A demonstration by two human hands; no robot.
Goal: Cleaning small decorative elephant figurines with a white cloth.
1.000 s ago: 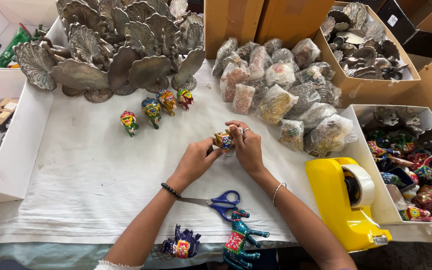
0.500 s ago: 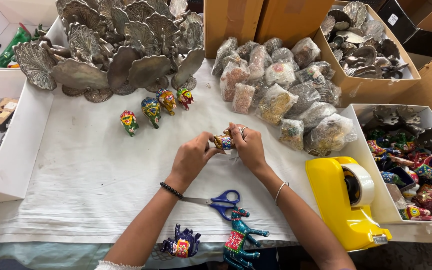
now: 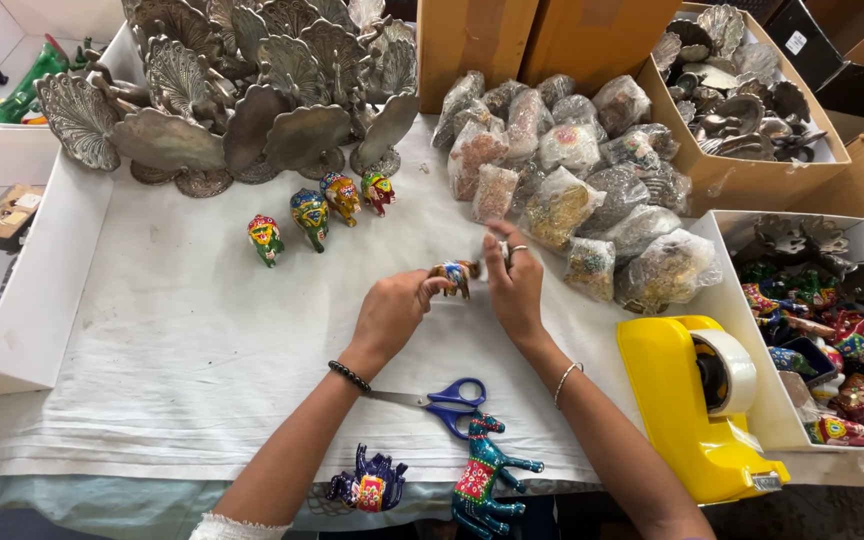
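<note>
We see one white-covered table [image 3: 152, 330], one yellow tape dispenser [image 3: 692, 410], four painted figurines [image 3: 320, 212] in a row, one pair of blue scissors [image 3: 442, 398], one small painted figurine [image 3: 452, 272] pinched between our left hand [image 3: 392, 310] and right hand [image 3: 514, 285], above the cloth

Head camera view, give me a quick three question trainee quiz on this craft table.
1. True or false: the left hand and right hand both hold the small painted figurine.
2. How many painted bird figurines stand in a row before the metal peacocks?
3. What lies nearest the left wrist: A, yellow tape dispenser; B, blue scissors; C, wrapped bundles?

Key: 1 true; 2 four; 3 B.
</note>
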